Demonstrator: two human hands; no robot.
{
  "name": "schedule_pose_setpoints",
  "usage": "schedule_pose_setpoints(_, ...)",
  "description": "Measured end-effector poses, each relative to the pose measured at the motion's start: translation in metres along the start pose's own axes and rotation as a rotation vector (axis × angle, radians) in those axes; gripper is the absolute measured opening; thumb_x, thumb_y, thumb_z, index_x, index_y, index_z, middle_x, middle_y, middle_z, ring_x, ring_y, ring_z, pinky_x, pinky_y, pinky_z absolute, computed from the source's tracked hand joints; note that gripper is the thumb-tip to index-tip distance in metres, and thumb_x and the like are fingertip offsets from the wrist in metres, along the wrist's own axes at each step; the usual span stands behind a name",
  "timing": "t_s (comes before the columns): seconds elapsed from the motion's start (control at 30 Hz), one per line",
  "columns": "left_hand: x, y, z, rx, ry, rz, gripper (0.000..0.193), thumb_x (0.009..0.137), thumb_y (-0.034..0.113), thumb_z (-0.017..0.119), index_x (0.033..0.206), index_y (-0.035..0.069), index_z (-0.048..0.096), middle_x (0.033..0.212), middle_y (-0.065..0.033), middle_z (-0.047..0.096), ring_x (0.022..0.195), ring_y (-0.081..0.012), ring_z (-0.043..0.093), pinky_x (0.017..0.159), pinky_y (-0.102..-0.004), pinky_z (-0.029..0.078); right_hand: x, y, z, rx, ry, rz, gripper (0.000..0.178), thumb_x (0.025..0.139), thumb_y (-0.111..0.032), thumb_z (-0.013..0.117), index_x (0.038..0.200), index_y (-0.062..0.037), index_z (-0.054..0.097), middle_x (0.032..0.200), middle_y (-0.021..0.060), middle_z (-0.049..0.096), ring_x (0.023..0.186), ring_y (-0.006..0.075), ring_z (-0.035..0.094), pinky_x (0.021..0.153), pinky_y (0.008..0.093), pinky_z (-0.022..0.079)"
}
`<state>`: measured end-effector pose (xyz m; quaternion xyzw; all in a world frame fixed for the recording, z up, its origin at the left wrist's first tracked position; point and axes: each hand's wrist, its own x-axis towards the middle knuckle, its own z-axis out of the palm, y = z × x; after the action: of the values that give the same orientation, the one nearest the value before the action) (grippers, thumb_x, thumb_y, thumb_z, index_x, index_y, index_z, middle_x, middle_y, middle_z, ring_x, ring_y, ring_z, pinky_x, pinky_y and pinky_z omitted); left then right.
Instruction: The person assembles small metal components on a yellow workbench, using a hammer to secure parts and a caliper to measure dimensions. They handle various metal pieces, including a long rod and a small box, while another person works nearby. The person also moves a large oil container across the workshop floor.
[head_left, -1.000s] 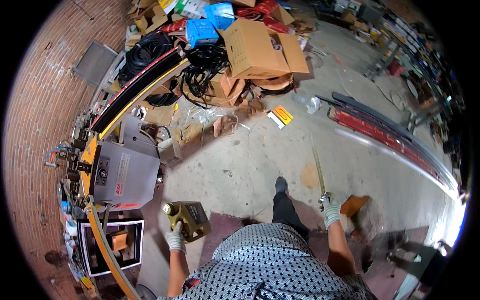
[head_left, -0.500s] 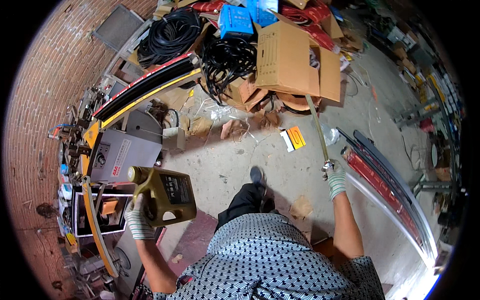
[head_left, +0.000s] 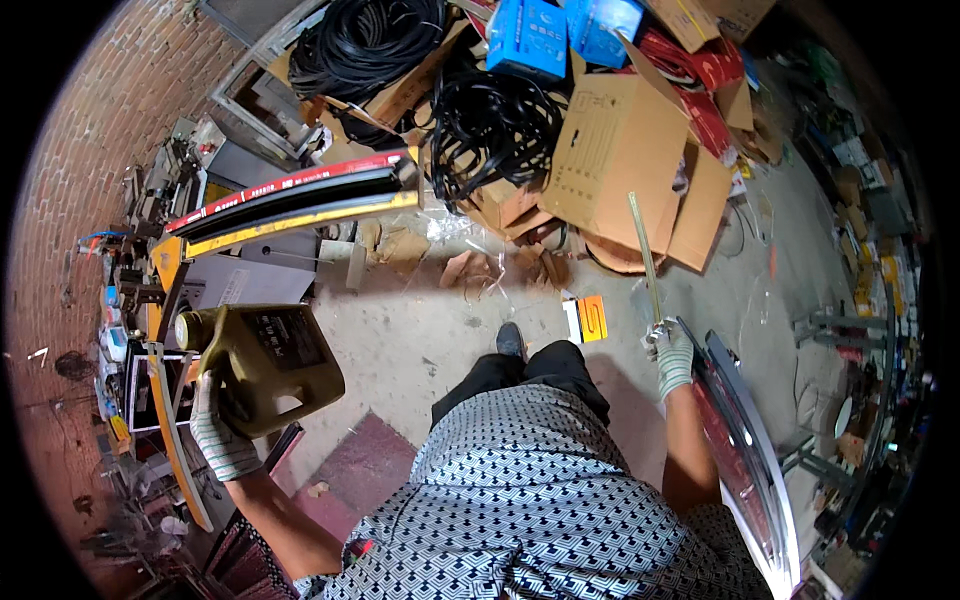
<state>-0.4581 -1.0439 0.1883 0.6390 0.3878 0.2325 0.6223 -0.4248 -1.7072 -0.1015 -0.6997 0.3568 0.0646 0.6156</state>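
Observation:
An olive-gold plastic oil jug (head_left: 300,375) with a yellowish cap is in my left hand (head_left: 218,432), which wears a striped work glove. My fingers are closed around its handle, and the jug tilts with the cap toward the left. On the right, my gloved right hand (head_left: 674,365) is closed on a long, thin brassy metal rod (head_left: 644,240). The rod points away from me, and a shiny metal piece shows at its near end by my fingers. Its far end overlaps the cardboard box in the picture; contact cannot be told.
A large open cardboard box (head_left: 610,150) stands ahead, beside coils of black hose (head_left: 370,50). A yellow-edged rack (head_left: 310,225) bears red-and-black strips at left. An orange-and-white packet (head_left: 588,318) lies on the concrete floor. Long curved-looking profiles (head_left: 740,420) lie at right.
My left hand has carried the jug left, and the jug tilts a little more. The view has shifted as I step forward. My right hand still holds the rod.

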Motion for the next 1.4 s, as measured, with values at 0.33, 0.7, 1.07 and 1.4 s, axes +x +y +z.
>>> schedule_pose_setpoints(0.33, -0.013, -0.004, 0.036, -0.114, 0.219, -0.137, 0.036, 0.094, 0.03, 0.07, 0.118, 0.003, 0.068, 0.087, -0.0016, 0.068, 0.062, -0.0078, 0.055, 0.055, -0.0238, 0.048, 0.137, -0.172, 0.141, -0.2, -0.308, -0.159, 0.02, 0.1, -0.01, 0.055, 0.118, -0.0029, 0.057, 0.08, 0.0045, 0.063, 0.056, 0.0078, 0.054, 0.047, 0.0247, 0.045)
schedule_pose_setpoints(0.7, -0.091, -0.032, 0.088, -0.153, 0.674, -0.254, 0.04, 0.097, 0.037, 0.063, 0.122, 0.005, 0.067, 0.086, 0.0019, 0.066, 0.057, -0.0068, 0.048, 0.05, -0.0214, 0.039, 0.116, -0.317, 0.389, 0.017, -0.799, -0.371, 0.023, 0.097, -0.003, 0.052, 0.119, -0.0023, 0.059, 0.084, 0.0038, 0.064, 0.062, 0.008, 0.056, 0.053, 0.0236, 0.047)
schedule_pose_setpoints(1.07, -0.095, -0.074, 0.106, -0.271, 0.87, -0.459, 0.025, 0.096, 0.037, 0.063, 0.099, 0.013, 0.069, 0.064, 0.0058, 0.051, 0.047, -0.0091, 0.043, 0.041, -0.0232, 0.032, 0.057, -0.302, 0.471, 0.035, -0.902, -0.439, 0.022, 0.098, -0.001, 0.05, 0.118, 0.004, 0.057, 0.085, 0.0055, 0.063, 0.067, 0.009, 0.058, 0.059, 0.0221, 0.049)
schedule_pose_setpoints(1.4, -0.054, -0.081, 0.101, -0.345, 0.953, -0.369, 0.022, 0.087, 0.024, 0.074, 0.088, 0.004, 0.066, 0.068, -0.0046, 0.06, 0.047, -0.0145, 0.05, 0.042, -0.0284, 0.043, 0.038, -0.309, 0.49, 0.057, -0.959, -0.255, 0.024, 0.099, 0.002, 0.048, 0.122, 0.0023, 0.053, 0.088, 0.0075, 0.062, 0.066, 0.0089, 0.055, 0.059, 0.0215, 0.048)
